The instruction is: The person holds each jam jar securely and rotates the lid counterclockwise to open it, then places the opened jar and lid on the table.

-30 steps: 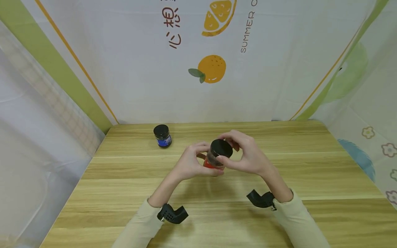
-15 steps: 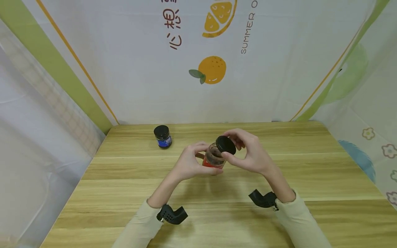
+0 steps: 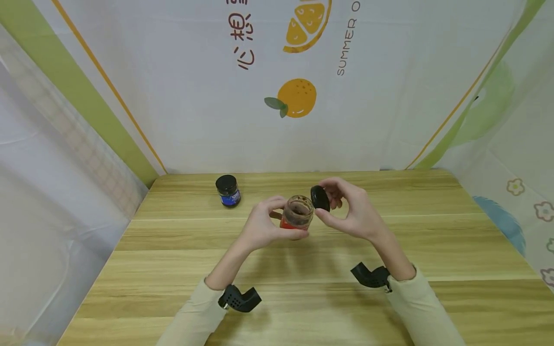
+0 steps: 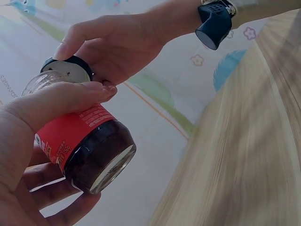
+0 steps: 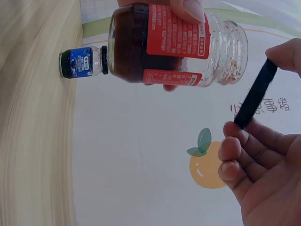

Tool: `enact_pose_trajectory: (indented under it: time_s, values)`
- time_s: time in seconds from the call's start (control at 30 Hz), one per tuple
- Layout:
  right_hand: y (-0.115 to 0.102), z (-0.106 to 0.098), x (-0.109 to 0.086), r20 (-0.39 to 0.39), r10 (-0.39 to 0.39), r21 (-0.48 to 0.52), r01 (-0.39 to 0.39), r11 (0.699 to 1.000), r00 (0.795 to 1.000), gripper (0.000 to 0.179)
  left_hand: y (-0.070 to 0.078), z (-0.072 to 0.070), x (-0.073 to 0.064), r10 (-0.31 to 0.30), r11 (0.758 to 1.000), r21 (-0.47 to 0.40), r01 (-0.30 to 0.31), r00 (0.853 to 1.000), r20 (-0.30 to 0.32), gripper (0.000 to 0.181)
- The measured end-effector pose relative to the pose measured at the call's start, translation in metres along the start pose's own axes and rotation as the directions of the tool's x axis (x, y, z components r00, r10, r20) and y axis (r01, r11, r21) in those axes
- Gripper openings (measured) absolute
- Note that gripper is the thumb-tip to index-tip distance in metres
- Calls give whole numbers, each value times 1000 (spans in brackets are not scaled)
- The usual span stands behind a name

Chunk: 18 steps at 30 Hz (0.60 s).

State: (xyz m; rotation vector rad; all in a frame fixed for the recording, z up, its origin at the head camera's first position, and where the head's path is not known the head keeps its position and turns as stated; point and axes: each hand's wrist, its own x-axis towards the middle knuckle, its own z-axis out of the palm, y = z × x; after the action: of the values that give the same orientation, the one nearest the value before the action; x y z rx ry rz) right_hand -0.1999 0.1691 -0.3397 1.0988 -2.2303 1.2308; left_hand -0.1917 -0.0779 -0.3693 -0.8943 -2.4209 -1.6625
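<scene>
My left hand (image 3: 266, 225) grips a glass jar (image 3: 297, 211) with a red label (image 4: 77, 132), thumb on one side and fingers round the other. The jar's mouth is uncovered, and dark contents fill its lower part in the right wrist view. Just right of the mouth, my right hand (image 3: 352, 209) pinches the black lid (image 3: 320, 199) by its edge between thumb and fingers. That lid stands tilted on edge, apart from the jar; its pale inner side (image 4: 66, 71) shows in the left wrist view. Both hands are above the table.
A second, smaller jar (image 3: 228, 191) with a blue label and a black lid stands at the back left of the wooden table (image 3: 173, 269). Behind the table hangs a white printed cloth (image 3: 216, 120); more cloth hangs at both sides.
The black lid has come off the jar's mouth. My right hand has moved it slightly right and tipped it on edge. My left hand keeps hold of the jar, shifted slightly left.
</scene>
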Motion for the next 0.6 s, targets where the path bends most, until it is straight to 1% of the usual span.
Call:
enact_pose_trajectory:
  time_s: [0.33, 0.6]
  values:
    - [12, 2, -2, 41, 79, 38, -81, 996, 996, 45, -6, -4, 1, -42, 999, -5, 42, 998, -50, 41]
    - [21, 11, -3, 62, 140, 50, -144, 988, 988, 48, -12, -8, 2, -79, 997, -1, 79, 994, -78, 42]
